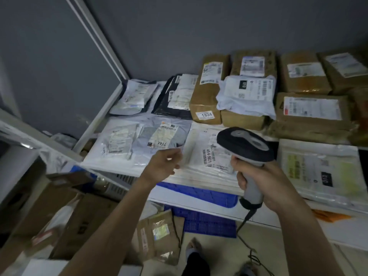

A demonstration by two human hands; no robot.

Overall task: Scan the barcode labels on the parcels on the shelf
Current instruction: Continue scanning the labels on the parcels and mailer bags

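Right hand (256,176) grips grey barcode scanner (246,148) by its handle, head aimed toward 12 o'clock over white parcel (207,156) at shelf (199,208) front edge. Left hand (165,164), at 9 o'clock of scanner, pinches that parcel's edge. Brown boxes (207,100) stacked farther back.

The right hand (264,182) grips a barcode scanner (246,148) over the shelf (139,176). The left hand (164,163) pinches a clear parcel (207,154) just left of the scanner.
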